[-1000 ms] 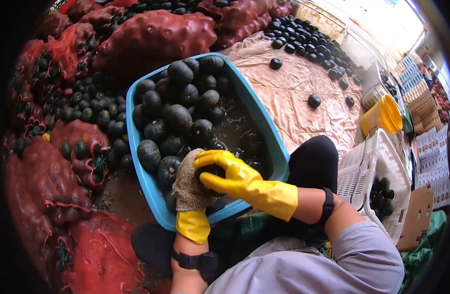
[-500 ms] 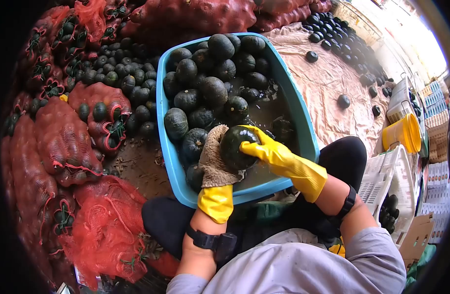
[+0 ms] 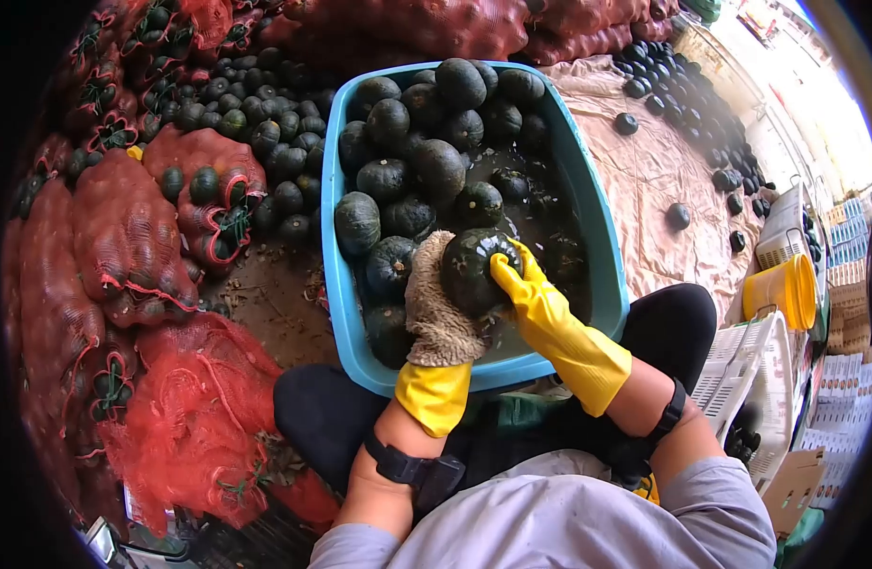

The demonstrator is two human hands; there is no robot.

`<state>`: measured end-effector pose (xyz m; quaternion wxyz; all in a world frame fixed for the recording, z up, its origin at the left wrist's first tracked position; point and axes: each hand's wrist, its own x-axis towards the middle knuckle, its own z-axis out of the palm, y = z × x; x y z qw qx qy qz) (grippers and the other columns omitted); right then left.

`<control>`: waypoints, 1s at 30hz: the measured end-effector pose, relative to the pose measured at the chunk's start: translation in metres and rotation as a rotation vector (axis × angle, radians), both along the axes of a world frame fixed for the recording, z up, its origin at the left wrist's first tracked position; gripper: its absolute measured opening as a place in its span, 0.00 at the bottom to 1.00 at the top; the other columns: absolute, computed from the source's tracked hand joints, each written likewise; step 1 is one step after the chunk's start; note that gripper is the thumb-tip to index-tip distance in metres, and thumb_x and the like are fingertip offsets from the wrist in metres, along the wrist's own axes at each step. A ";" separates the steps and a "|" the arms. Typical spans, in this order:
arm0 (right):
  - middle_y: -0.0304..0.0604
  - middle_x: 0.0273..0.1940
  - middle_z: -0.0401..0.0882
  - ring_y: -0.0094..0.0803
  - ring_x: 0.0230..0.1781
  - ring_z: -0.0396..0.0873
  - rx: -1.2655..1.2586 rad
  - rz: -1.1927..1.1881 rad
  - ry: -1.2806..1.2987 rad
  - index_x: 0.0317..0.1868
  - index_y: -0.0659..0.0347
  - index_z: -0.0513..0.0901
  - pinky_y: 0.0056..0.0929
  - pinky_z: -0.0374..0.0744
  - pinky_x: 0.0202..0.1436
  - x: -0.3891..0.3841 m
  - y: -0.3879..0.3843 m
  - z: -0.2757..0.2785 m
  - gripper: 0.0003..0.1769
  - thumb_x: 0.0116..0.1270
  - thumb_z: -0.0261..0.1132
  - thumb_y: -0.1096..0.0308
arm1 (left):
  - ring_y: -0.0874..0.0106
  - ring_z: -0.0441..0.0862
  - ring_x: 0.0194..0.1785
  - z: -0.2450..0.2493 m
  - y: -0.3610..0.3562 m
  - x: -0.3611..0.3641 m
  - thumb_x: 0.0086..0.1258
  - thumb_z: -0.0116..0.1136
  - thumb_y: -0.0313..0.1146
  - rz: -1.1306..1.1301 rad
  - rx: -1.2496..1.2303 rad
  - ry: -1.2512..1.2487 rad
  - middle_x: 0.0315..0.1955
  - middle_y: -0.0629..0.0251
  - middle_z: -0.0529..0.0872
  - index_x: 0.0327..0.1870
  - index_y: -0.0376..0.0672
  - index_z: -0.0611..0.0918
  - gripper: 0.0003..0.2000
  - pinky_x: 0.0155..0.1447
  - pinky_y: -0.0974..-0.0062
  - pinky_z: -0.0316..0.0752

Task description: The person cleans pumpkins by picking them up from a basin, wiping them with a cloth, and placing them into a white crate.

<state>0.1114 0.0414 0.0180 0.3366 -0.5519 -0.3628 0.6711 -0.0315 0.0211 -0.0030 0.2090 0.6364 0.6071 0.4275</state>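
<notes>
A wet, dark green pumpkin [image 3: 467,272] is held between my two hands above the near end of a blue tub [image 3: 335,284]. My left hand [image 3: 439,318] is inside a shaggy brown wash mitt over a yellow rubber glove, pressed round the pumpkin's left side; the mitt hides its fingers. My right hand [image 3: 533,296], in a yellow rubber glove, grips the pumpkin's right side with thumb and fingers. Several more pumpkins [image 3: 437,169] are heaped in the tub's far and left parts. Murky water [image 3: 540,204] with floating bits lies on the right.
Red mesh sacks [image 3: 132,232] of pumpkins and a loose pile [image 3: 265,133] stand left. An emptied-looking red net [image 3: 194,417] lies near my knee. Right of the tub are a tan sheet [image 3: 635,199] with pumpkins, a yellow bucket [image 3: 779,291] and a white crate [image 3: 740,379].
The view has shifted, so the tub appears farther right. Both hands still hold the pumpkin, which is turned slightly, and my right fingers sit differently on its side.
</notes>
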 end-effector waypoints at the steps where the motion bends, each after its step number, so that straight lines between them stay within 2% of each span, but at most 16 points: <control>1: 0.49 0.64 0.85 0.37 0.62 0.85 0.200 0.059 -0.053 0.81 0.51 0.72 0.36 0.85 0.65 0.003 0.006 -0.015 0.38 0.77 0.78 0.56 | 0.59 0.88 0.65 0.000 -0.001 0.017 0.70 0.74 0.27 0.090 -0.123 -0.347 0.59 0.52 0.89 0.68 0.45 0.80 0.26 0.69 0.60 0.83; 2: 0.50 0.64 0.85 0.39 0.61 0.86 0.399 0.116 -0.103 0.80 0.53 0.72 0.37 0.85 0.66 0.008 0.013 -0.034 0.40 0.74 0.80 0.58 | 0.57 0.88 0.66 0.001 -0.005 0.020 0.70 0.74 0.27 0.178 -0.203 -0.298 0.60 0.52 0.88 0.68 0.45 0.80 0.25 0.71 0.60 0.82; 3: 0.52 0.64 0.84 0.40 0.61 0.86 0.660 0.190 -0.452 0.79 0.58 0.72 0.40 0.85 0.68 0.011 0.017 -0.030 0.44 0.68 0.84 0.61 | 0.54 0.87 0.67 0.008 -0.008 0.024 0.71 0.73 0.27 0.260 -0.288 -0.252 0.61 0.51 0.88 0.68 0.46 0.80 0.24 0.72 0.60 0.81; 4: 0.55 0.66 0.83 0.44 0.64 0.85 0.554 0.223 -0.450 0.79 0.60 0.72 0.42 0.83 0.71 0.013 0.014 -0.024 0.47 0.64 0.85 0.63 | 0.51 0.87 0.66 0.000 -0.006 0.020 0.70 0.74 0.29 0.196 -0.068 -0.249 0.61 0.50 0.88 0.68 0.46 0.80 0.26 0.73 0.59 0.81; 7: 0.59 0.71 0.79 0.54 0.72 0.80 1.018 0.321 -0.389 0.82 0.56 0.72 0.46 0.76 0.79 0.017 0.006 -0.024 0.50 0.61 0.86 0.66 | 0.45 0.87 0.62 -0.002 0.005 -0.011 0.62 0.78 0.36 -0.008 0.235 0.065 0.58 0.49 0.89 0.63 0.45 0.83 0.27 0.69 0.57 0.82; 10: 0.54 0.72 0.80 0.48 0.73 0.80 0.902 0.554 -0.362 0.82 0.53 0.74 0.43 0.75 0.81 0.030 0.008 0.012 0.46 0.63 0.81 0.69 | 0.55 0.90 0.57 0.000 0.009 -0.028 0.61 0.81 0.36 -0.147 -0.191 -0.169 0.50 0.56 0.91 0.59 0.42 0.83 0.25 0.67 0.60 0.85; 11: 0.51 0.72 0.80 0.43 0.72 0.80 0.697 0.528 -0.134 0.82 0.54 0.75 0.41 0.75 0.80 0.030 0.010 0.011 0.45 0.64 0.80 0.69 | 0.58 0.90 0.58 -0.027 0.016 -0.023 0.65 0.79 0.36 -0.095 -0.253 -0.375 0.51 0.57 0.91 0.59 0.42 0.83 0.23 0.69 0.60 0.84; 12: 0.47 0.71 0.81 0.38 0.70 0.81 0.488 0.492 0.088 0.82 0.54 0.75 0.39 0.75 0.79 0.029 0.012 0.009 0.44 0.65 0.79 0.68 | 0.61 0.90 0.59 -0.053 0.023 -0.018 0.69 0.76 0.36 -0.029 -0.296 -0.586 0.52 0.59 0.91 0.59 0.42 0.83 0.21 0.70 0.61 0.84; 13: 0.43 0.69 0.82 0.32 0.67 0.80 0.487 0.353 0.102 0.81 0.55 0.76 0.35 0.76 0.78 0.022 0.010 -0.001 0.42 0.66 0.78 0.65 | 0.61 0.89 0.61 -0.060 0.016 -0.004 0.72 0.75 0.36 0.023 -0.144 -0.381 0.54 0.58 0.91 0.61 0.42 0.83 0.20 0.71 0.61 0.83; 15: 0.44 0.66 0.84 0.32 0.66 0.82 0.382 0.075 0.113 0.80 0.55 0.77 0.35 0.77 0.76 0.007 0.008 -0.006 0.36 0.75 0.76 0.61 | 0.60 0.87 0.66 -0.062 0.016 0.000 0.75 0.71 0.34 -0.058 -0.125 -0.532 0.62 0.57 0.89 0.71 0.42 0.77 0.26 0.73 0.61 0.82; 17: 0.45 0.66 0.85 0.33 0.64 0.84 0.216 -0.073 -0.201 0.80 0.51 0.77 0.34 0.79 0.74 0.004 0.012 0.029 0.28 0.87 0.66 0.53 | 0.59 0.88 0.65 -0.002 -0.003 0.019 0.78 0.68 0.32 0.049 -0.147 -0.253 0.65 0.53 0.87 0.78 0.44 0.72 0.30 0.74 0.61 0.82; 18: 0.45 0.67 0.85 0.33 0.66 0.83 0.304 -0.096 -0.024 0.80 0.49 0.78 0.33 0.77 0.74 0.021 0.028 -0.007 0.25 0.90 0.60 0.53 | 0.59 0.89 0.65 0.019 -0.009 0.027 0.79 0.66 0.31 0.098 -0.156 -0.111 0.66 0.51 0.87 0.82 0.45 0.70 0.32 0.74 0.61 0.82; 20: 0.41 0.68 0.85 0.28 0.64 0.82 0.505 -0.064 -0.258 0.80 0.46 0.78 0.30 0.78 0.70 0.032 0.038 -0.017 0.27 0.94 0.48 0.47 | 0.59 0.89 0.64 0.010 -0.003 0.033 0.81 0.61 0.28 0.102 -0.206 0.173 0.68 0.48 0.85 0.85 0.44 0.67 0.32 0.73 0.61 0.83; 25: 0.46 0.71 0.83 0.36 0.72 0.80 0.721 -0.094 -0.375 0.78 0.54 0.79 0.36 0.72 0.80 0.016 0.021 -0.023 0.24 0.90 0.59 0.56 | 0.56 0.88 0.67 0.001 0.010 0.037 0.79 0.58 0.24 0.146 -0.032 0.981 0.67 0.48 0.84 0.89 0.42 0.59 0.38 0.73 0.63 0.82; 28: 0.51 0.71 0.82 0.39 0.74 0.78 0.785 -0.086 -0.410 0.78 0.57 0.79 0.39 0.72 0.80 0.013 0.013 -0.029 0.25 0.86 0.67 0.61 | 0.52 0.85 0.69 -0.003 0.014 0.034 0.74 0.59 0.19 0.066 0.038 0.331 0.66 0.47 0.83 0.86 0.43 0.65 0.37 0.76 0.63 0.79; 30: 0.52 0.70 0.81 0.40 0.73 0.79 0.844 -0.060 -0.445 0.78 0.58 0.79 0.39 0.72 0.80 0.012 0.013 -0.036 0.27 0.84 0.70 0.62 | 0.52 0.84 0.70 0.001 0.014 0.025 0.73 0.64 0.21 0.031 0.065 0.107 0.66 0.50 0.84 0.80 0.42 0.72 0.33 0.78 0.62 0.76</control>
